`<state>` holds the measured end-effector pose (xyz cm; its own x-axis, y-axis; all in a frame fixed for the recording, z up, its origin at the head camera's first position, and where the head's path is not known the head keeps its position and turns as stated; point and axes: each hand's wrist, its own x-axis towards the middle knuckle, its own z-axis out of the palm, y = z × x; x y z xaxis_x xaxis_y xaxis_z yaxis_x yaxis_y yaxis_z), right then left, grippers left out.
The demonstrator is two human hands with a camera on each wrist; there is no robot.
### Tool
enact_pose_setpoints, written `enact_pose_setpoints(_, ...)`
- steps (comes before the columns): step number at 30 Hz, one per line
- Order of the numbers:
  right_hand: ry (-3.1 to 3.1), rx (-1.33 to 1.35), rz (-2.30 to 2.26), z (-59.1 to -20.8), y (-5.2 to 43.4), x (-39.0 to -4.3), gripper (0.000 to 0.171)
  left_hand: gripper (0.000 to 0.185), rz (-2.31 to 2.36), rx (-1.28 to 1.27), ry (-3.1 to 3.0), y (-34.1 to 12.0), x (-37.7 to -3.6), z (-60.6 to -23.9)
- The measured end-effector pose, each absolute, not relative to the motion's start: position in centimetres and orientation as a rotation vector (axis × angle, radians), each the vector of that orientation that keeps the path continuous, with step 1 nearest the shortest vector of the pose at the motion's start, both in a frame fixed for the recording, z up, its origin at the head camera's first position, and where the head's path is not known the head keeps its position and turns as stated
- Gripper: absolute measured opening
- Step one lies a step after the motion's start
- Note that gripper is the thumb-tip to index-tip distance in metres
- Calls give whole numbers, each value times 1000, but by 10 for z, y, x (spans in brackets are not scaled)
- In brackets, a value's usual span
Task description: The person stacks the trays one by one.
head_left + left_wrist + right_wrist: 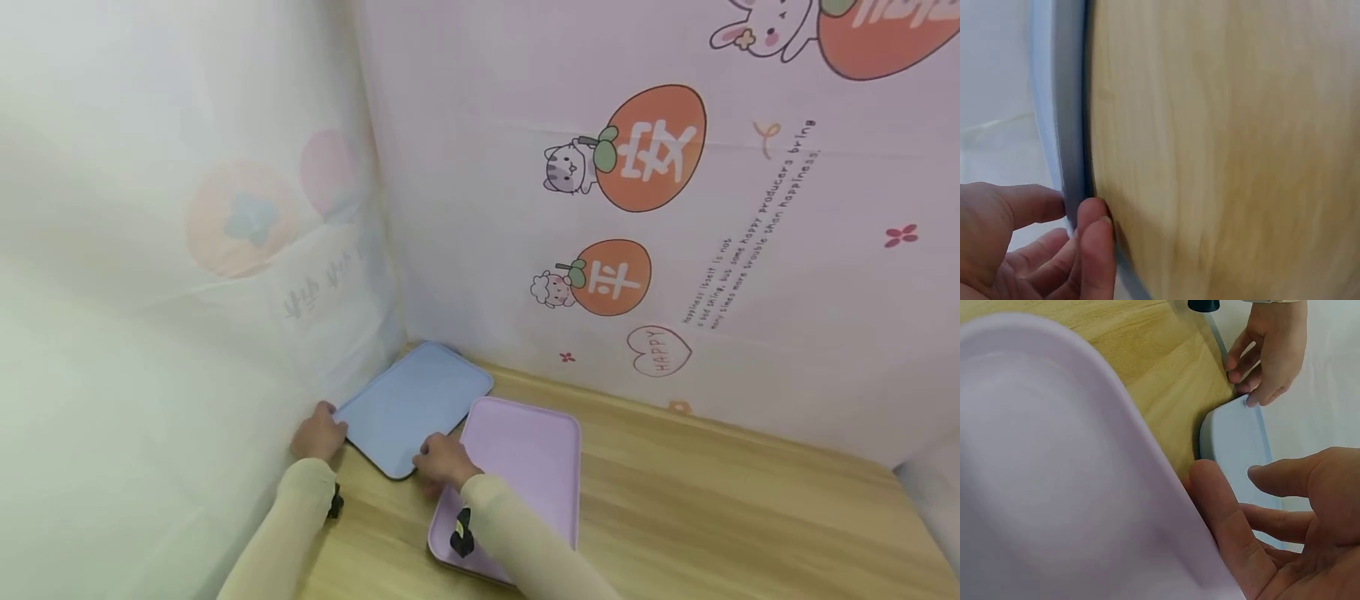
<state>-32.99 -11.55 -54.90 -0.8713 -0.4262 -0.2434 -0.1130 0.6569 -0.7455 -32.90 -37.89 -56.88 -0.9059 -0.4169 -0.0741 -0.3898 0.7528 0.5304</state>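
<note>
Blue tray (411,406) flat on the wooden table (675,500), pushed into the corner where the white curtain (150,292) meets the printed pink cloth (675,208). Seen again in the left wrist view as a grey-blue rim (1074,125) against the wood, and in the right wrist view as a rounded blue corner (1235,440).

At the blue tray's near left edge: left hand (318,433), fingers curled at the rim, thumb on one side and fingertips (1094,219) on the other, pinching the edge in a narrow grip. Same hand visible from the right wrist view (1269,353), fingertips down on the tray's corner.

At the blue tray's near right corner: right hand (444,460), resting across the gap between the blue tray and the pink one. In the right wrist view, hand (1291,531) loosely spread, fingers fairly straight, thumb lying along the pink rim, nothing clamped; whether the fingers actually press the blue tray cannot be told.

Just right of the blue tray, edges nearly touching: pink tray (525,467), also flat on the table, larger part (1054,475) filling the right wrist view. Near end covered by the right forearm in a cream sleeve (525,550).

Behind the blue tray, on the pink cloth: orange fruit prints (652,150) with small cartoon animals and a line of small text.
</note>
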Motion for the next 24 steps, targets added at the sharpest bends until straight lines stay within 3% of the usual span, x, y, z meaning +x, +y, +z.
enact_pose_setpoints(8, 2500, -456, -1126, -556, -115, -326, 25, 55, -1242, 718, -2718, -380, -329, -582)
enact_pose_setpoints(15, 2514, -461, -1123, -552, -116, -323, 29, 56, -1520, 794, -2506, -377, -330, -583)
enact_pose_setpoints(24, 2496, -488, -1162, -558, -116, -324, 18, 60, -1811, 837, -2326, -376, -328, -582)
